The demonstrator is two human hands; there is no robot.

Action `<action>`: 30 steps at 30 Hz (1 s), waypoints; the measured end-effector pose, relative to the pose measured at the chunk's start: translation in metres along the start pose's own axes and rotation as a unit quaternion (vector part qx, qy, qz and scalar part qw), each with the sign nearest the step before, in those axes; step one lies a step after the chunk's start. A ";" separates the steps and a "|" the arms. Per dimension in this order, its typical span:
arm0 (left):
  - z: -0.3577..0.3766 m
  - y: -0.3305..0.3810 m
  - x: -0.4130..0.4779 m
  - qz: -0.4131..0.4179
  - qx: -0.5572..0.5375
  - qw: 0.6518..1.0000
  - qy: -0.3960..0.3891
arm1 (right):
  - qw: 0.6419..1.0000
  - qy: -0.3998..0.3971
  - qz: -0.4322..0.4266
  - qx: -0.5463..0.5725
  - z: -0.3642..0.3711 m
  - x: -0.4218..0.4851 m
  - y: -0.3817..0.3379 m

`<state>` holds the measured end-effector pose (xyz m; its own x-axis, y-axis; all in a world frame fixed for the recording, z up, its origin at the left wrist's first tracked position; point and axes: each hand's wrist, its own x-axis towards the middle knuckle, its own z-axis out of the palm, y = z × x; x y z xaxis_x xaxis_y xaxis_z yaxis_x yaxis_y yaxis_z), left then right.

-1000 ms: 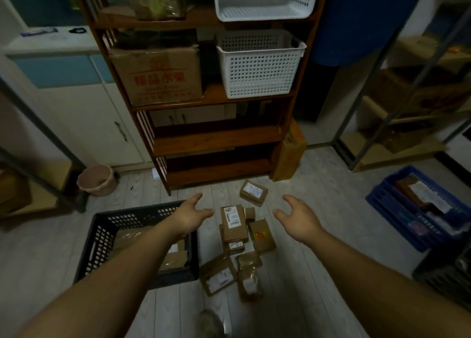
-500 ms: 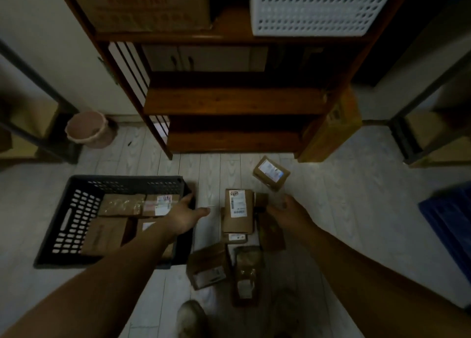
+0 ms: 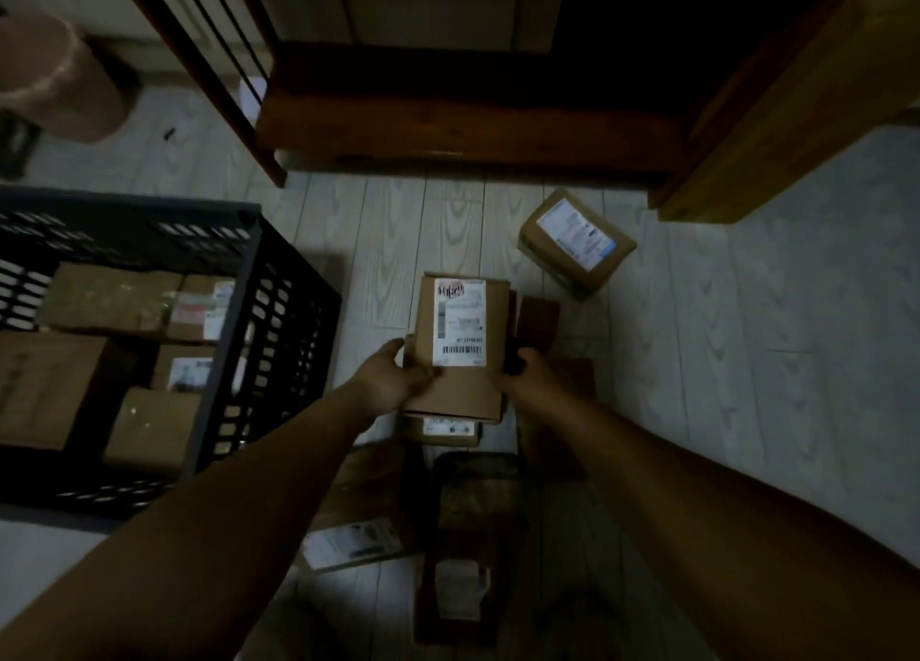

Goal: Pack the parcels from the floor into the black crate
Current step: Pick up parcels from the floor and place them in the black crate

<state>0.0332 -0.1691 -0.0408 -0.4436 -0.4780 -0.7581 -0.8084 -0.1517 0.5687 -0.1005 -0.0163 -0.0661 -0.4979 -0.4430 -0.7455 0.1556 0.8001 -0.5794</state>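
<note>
A tall brown parcel [image 3: 460,312] with a white barcode label lies at the middle of the floor pile. My left hand [image 3: 393,379] grips its lower left edge and my right hand [image 3: 522,379] grips its lower right edge. The black crate [image 3: 269,322] stands on the floor to the left and holds several brown parcels [image 3: 109,302]. More parcels lie around my hands: one with a white label [image 3: 575,242] farther right, a small dark one [image 3: 537,319] behind the right hand, one under the held parcel [image 3: 445,429], and two nearer me [image 3: 356,543] [image 3: 460,591].
A dark wooden shelf unit [image 3: 448,127] stands just beyond the pile. A tall cardboard box [image 3: 776,112] leans at its right. A pink bucket [image 3: 55,72] sits at the far left. Pale plank floor [image 3: 747,336] spreads to the right.
The view dropped and closed in on the pile. Both hands went from spread open above the parcels to gripping the sides of the tall labelled parcel.
</note>
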 end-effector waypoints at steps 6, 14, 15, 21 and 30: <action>0.028 -0.027 0.038 -0.011 -0.099 0.994 -0.047 | 0.998 -0.014 0.026 0.046 0.042 0.038 0.033; 0.001 0.001 -0.025 0.012 -0.125 0.992 -0.030 | 0.998 0.035 0.015 0.053 0.020 -0.043 -0.023; -0.004 0.008 -0.036 0.014 -0.121 0.992 -0.029 | 0.998 0.039 0.016 0.049 0.016 -0.056 -0.032; -0.017 0.027 -0.054 0.026 -0.109 0.992 -0.050 | 0.996 0.050 0.053 0.046 0.005 -0.082 -0.056; 0.016 -0.028 -0.011 0.027 -0.091 0.993 -0.064 | 0.996 0.055 0.075 0.008 0.037 -0.044 -0.007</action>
<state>0.0540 -0.1456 -0.0538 -0.5401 -0.3777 -0.7521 -0.7035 -0.2878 0.6498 -0.0481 -0.0171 -0.0420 -0.5577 -0.2708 -0.7846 0.2484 0.8475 -0.4690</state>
